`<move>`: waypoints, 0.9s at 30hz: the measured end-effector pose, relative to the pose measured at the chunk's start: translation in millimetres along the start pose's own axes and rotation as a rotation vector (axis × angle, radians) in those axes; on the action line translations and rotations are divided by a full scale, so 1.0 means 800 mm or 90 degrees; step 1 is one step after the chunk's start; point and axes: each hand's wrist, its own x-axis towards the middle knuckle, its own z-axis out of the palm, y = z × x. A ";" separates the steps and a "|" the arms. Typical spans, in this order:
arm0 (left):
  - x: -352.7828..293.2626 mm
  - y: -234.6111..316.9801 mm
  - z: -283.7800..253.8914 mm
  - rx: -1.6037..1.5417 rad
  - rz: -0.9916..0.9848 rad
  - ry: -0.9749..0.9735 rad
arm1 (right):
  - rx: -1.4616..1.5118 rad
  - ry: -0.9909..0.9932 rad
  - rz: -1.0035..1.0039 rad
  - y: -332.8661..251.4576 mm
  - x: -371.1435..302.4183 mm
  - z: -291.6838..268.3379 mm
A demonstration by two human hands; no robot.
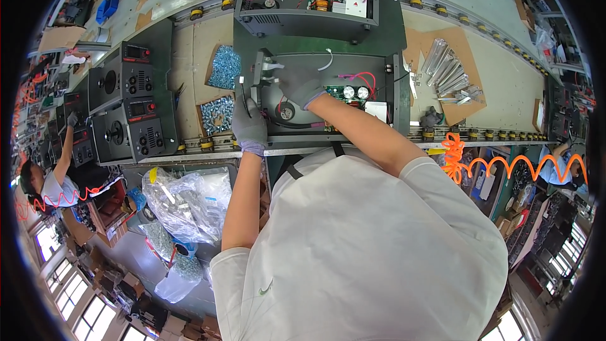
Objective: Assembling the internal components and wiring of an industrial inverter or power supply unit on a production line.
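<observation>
Fingers of both gloved hands (249, 125) (302, 85) rest curled on the open chassis (379, 69).

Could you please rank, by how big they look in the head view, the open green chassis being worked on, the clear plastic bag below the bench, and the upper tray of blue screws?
Largest to smallest:
1. Open green chassis
2. Clear plastic bag, nearer the camera, so its true size is unsure
3. Upper tray of blue screws

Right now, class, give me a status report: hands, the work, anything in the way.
Left hand gloved, on chassis edge. Right hand gloved, inside chassis by circuit board. Loose wires cross the board.
</observation>
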 end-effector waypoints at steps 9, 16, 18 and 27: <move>-0.002 0.008 -0.004 0.004 0.015 0.004 | 0.104 -0.022 0.040 0.015 0.003 0.022; -0.001 0.012 -0.004 0.057 0.000 -0.002 | 0.085 0.028 0.039 0.005 0.004 0.030; -0.003 0.016 -0.003 0.081 -0.007 -0.009 | 0.088 0.012 0.062 -0.001 0.006 0.023; 0.000 0.001 0.000 -0.099 0.094 0.085 | 0.027 -0.116 0.071 -0.031 0.005 -0.046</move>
